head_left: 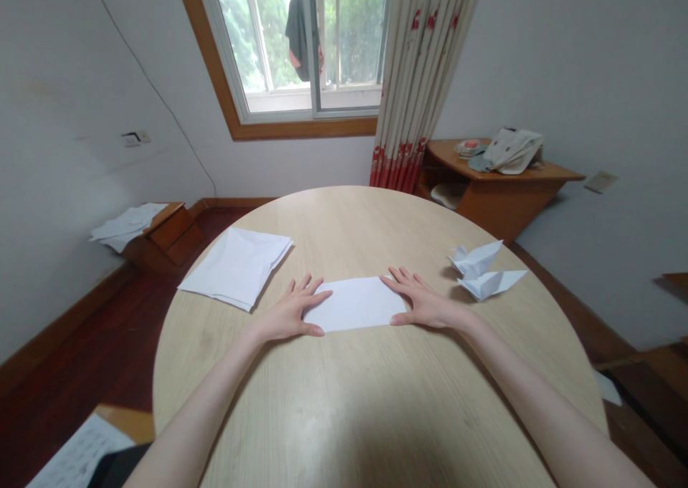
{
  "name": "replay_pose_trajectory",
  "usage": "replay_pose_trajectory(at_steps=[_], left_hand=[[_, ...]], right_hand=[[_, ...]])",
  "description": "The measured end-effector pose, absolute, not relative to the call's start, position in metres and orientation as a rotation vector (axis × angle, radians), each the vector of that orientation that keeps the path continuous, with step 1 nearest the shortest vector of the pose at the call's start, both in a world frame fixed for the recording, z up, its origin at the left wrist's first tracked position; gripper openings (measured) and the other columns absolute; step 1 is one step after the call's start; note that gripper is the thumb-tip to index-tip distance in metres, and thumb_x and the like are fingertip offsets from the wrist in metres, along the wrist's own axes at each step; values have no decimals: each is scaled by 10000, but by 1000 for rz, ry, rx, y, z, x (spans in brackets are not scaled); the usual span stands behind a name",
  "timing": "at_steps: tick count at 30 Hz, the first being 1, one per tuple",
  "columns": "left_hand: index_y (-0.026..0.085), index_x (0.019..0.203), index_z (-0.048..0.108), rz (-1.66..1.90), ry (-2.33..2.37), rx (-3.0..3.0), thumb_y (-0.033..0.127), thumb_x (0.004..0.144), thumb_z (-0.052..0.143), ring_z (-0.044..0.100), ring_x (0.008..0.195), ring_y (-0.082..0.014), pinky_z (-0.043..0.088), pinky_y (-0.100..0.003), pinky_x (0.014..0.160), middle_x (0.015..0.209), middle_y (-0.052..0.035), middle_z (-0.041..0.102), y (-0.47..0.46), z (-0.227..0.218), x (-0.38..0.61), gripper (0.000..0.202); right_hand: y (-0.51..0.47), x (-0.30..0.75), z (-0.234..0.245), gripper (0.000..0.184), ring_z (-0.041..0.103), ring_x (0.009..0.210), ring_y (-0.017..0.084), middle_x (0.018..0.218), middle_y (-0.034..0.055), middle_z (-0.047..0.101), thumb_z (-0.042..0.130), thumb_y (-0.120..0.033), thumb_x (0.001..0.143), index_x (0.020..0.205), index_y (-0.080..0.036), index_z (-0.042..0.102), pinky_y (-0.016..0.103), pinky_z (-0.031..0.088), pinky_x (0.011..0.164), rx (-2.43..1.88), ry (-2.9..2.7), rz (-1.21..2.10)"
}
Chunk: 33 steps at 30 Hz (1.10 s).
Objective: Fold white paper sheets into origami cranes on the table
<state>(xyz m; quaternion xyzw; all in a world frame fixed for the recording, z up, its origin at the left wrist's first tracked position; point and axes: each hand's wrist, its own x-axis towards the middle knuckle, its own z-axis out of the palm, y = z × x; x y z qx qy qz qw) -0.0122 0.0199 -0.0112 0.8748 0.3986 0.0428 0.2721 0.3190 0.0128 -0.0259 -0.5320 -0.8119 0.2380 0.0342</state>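
Observation:
A white rectangular sheet of paper (355, 304) lies flat on the round wooden table (333, 402), its long sides running left to right. My left hand (294, 309) rests on its left end, fingers spread and the thumb at the near corner. At the opposite end my right hand (419, 302) touches the paper in the same way, fingers apart and thumb at the near right corner. Neither hand grips the sheet. Whether the paper is one layer or folded I cannot tell.
Stacked white paper (231, 269) lies on the table's left side. Two folded paper birds (484, 284) sit on the right, close beyond my right hand. A wooden cabinet (499, 180) with a cloth bag (513, 151) stands behind, near the curtain (419, 65). A low drawer unit (169, 233) is at left.

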Motion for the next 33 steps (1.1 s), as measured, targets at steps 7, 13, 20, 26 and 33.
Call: replay_pose_trajectory(at_steps=[7, 13, 20, 26, 33], left_hand=[[253, 1471, 267, 80, 1044, 2288, 461, 750, 721, -102, 1428, -309, -60, -546, 1127, 1564, -112, 44, 24, -13, -24, 877], [255, 1472, 265, 94, 1061, 2310, 457, 762, 706, -73, 1429, -320, -34, -569, 1123, 1558, -118, 68, 23, -13, -23, 861], [264, 1475, 248, 124, 1065, 2303, 463, 763, 708, -68, 1426, -317, -20, -580, 1123, 1555, -116, 86, 22, -14, -24, 871], [251, 1479, 242, 125, 1092, 2291, 449, 760, 708, -26, 1437, -297, -7, -555, 1135, 1553, -116, 105, 20, -11, -22, 879], [230, 1473, 270, 162, 1166, 2343, 469, 761, 701, 114, 1441, -279, 80, -491, 1157, 1539, -116, 211, 15, -6, -19, 866]], right_hand=[[18, 332, -31, 1054, -57, 1432, 311, 1564, 169, 27, 662, -665, 680, 1489, -151, 225, 502, -13, 1148, -1503, -2456, 862], [18, 333, -33, 963, -9, 1435, 304, 1555, 182, 69, 659, -587, 732, 1485, -159, 239, 536, 17, 1140, -1471, -2450, 820], [19, 327, -36, 831, 89, 1437, 287, 1545, 157, 186, 654, -454, 786, 1476, -190, 273, 524, 82, 1149, -1536, -2381, 735], [17, 324, -33, 800, 164, 1427, 291, 1528, 156, 256, 670, -415, 782, 1460, -178, 318, 509, 143, 1150, -1556, -2363, 666], [6, 307, -31, 587, 308, 1385, 266, 1489, 129, 359, 572, -323, 867, 1414, -180, 416, 477, 266, 1126, -1528, -2375, 344]])
